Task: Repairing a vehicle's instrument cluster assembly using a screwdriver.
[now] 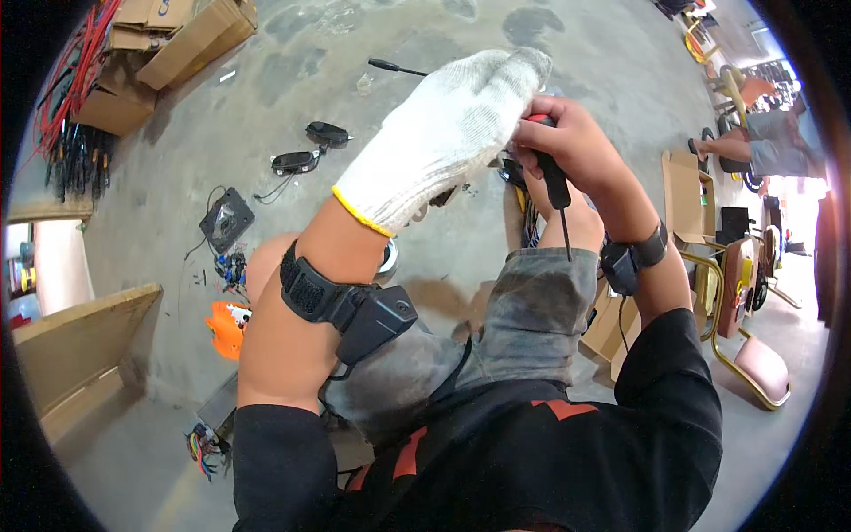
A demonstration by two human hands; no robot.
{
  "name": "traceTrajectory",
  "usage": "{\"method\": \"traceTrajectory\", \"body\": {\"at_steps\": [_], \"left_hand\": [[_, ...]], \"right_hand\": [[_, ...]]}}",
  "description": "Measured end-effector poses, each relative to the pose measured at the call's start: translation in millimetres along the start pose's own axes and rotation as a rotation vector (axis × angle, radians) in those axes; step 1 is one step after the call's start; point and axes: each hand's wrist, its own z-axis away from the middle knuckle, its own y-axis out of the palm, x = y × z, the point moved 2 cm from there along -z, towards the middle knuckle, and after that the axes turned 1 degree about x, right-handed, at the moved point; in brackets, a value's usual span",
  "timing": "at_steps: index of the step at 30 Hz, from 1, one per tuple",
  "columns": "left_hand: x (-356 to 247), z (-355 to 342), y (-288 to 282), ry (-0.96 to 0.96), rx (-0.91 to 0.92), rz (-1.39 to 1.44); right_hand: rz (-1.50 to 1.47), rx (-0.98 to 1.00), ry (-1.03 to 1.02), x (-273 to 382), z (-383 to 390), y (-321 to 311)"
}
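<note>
My left hand (452, 133) wears a white knit glove with a yellow cuff. Its fingers are pressed together and curled away from view, and whatever they hold is hidden behind the glove. Close beside its fingertips is my bare right hand (567, 142), closed round the red and black handle of a screwdriver (557, 188). The thin dark shaft points back toward my knee. Another screwdriver (386, 66) with a black handle lies on the floor beyond the glove, which covers part of its shaft.
On the floor to the left are two black oval parts (295, 162), a dark square part with a cable (227, 219) and an orange object (228, 329). Cardboard boxes (191, 49) and red cables stand far left. At right are an open box (688, 195), chairs (764, 368) and another person (769, 142).
</note>
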Motion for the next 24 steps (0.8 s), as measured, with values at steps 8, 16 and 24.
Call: {"method": "traceTrajectory", "body": {"at_steps": [8,16,24], "left_hand": [[10.4,-7.8,-23.1,-0.106,-0.240,-0.146],[18.6,-9.6,-37.7,-0.255,-0.452,0.539],[25.3,17.0,-55.7,-0.271,-0.613,0.566]], "right_hand": [[0.427,-0.120,-0.102,-27.3,-34.9,4.9],[-0.029,-0.375,0.596,-386.5,-113.8,-23.3],[-0.576,-0.567,0.838,-460.0,-93.1,35.8]]}}
